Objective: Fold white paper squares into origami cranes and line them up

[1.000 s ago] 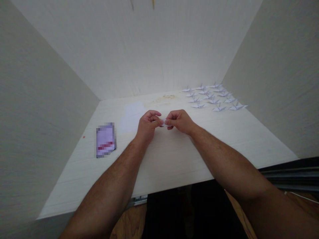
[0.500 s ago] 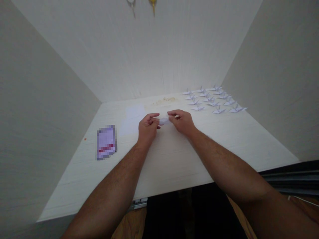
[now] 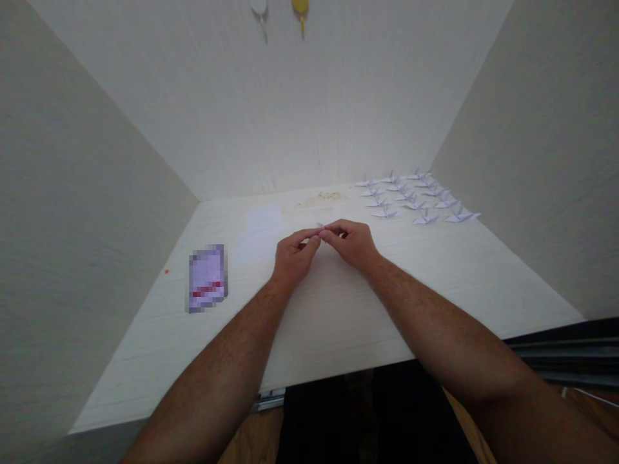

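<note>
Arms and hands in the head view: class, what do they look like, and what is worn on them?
The left hand and right hand are bare, without gloves; no ring or watch can be seen. The left forearm and right forearm show no sleeves or clear markings.

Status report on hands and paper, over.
Left hand and right hand pinching small white paper between fingertips. Paper mostly hidden. No obstruction seen; paper cranes off to the right.

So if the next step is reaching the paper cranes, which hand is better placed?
Probably the right hand: the paper cranes are on its side of the table, and the left hand is farther off. Both seem to pinch a small paper, so the right would let go first.
</note>
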